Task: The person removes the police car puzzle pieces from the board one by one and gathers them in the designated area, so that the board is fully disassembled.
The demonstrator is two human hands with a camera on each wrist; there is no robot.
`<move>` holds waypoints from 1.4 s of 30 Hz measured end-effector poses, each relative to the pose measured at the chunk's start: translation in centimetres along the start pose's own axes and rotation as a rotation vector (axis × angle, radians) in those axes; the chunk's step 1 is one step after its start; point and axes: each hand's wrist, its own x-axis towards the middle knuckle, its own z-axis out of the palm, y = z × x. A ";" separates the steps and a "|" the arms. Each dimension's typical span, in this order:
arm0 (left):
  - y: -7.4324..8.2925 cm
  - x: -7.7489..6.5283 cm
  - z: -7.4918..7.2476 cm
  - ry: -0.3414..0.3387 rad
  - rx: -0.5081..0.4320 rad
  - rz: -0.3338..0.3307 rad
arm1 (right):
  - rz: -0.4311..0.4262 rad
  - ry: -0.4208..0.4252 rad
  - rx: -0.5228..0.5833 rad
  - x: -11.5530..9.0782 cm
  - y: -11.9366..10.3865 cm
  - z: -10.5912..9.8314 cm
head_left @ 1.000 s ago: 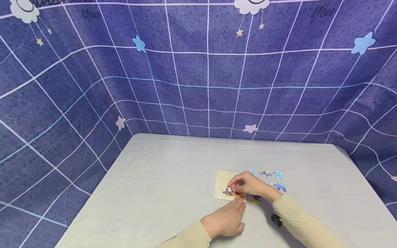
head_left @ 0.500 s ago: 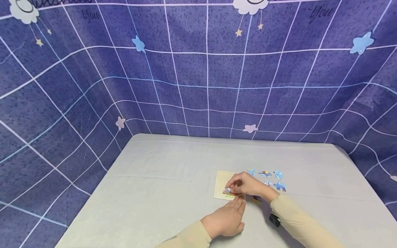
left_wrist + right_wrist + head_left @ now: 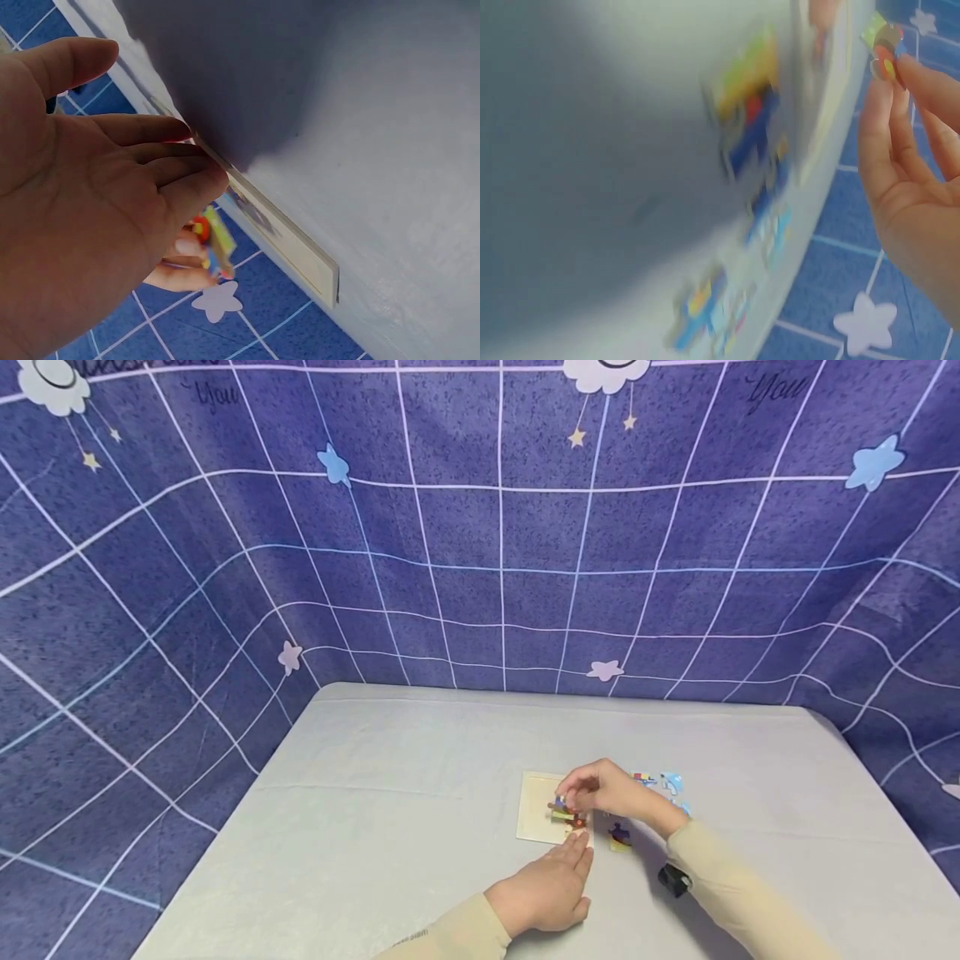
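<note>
My right hand [image 3: 611,795] pinches a colourful jigsaw puzzle piece [image 3: 889,51] between thumb and fingers, raised above a shallow cream puzzle tray [image 3: 534,810]. Red, green and blue show on the piece. My left hand [image 3: 549,885] lies with its fingers straight, the fingertips touching the tray's near right edge. In the left wrist view a dark-printed piece [image 3: 251,208] sits inside the tray, partly hidden by the rim and fingers. Just right of the tray lies a purple and yellow piece [image 3: 619,837] on the table.
More loose puzzle pieces [image 3: 672,783], mostly light blue, lie behind the right forearm, which covers some of them. A pale cloth covers the table [image 3: 375,843]. A dark blue curtain [image 3: 465,527] with a grid and stars surrounds its back and left. The right wrist view is blurred.
My right hand has lifted the puzzle piece up from the tray and shifted slightly right and back. Its picture now shows at a different angle. The left hand has stayed in place.
</note>
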 end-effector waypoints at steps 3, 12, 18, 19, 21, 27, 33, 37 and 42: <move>0.0 0.0 0.1 0.005 -0.001 -0.005 | 0.015 0.014 -0.005 -0.8 -0.3 -1.2; 0.2 -0.1 0.0 0.024 0.009 -0.004 | 0.097 0.041 -0.014 -4.6 0.2 -4.2; 0.3 -0.2 -0.1 0.036 0.015 -0.002 | 0.082 0.027 -0.015 -7.7 1.3 -5.6; 0.3 -0.2 -0.1 0.037 0.015 -0.002 | 0.083 0.022 -0.012 -8.2 1.4 -5.7; 0.3 -0.2 0.0 0.040 0.015 -0.001 | 0.081 0.013 -0.012 -8.9 1.7 -5.8; 0.3 -0.3 -0.1 0.041 0.012 0.002 | 0.098 -0.014 0.036 -10.4 2.7 -5.7; 0.4 -0.4 -0.1 0.043 0.010 0.003 | 0.091 -0.023 0.045 -10.6 3.3 -5.3; 0.4 -0.4 -0.2 0.040 0.011 0.005 | 0.076 0.001 0.008 -10.5 3.4 -5.1; 0.3 -0.4 -0.2 0.033 0.021 0.008 | 0.022 0.039 -0.084 -10.4 3.4 -4.8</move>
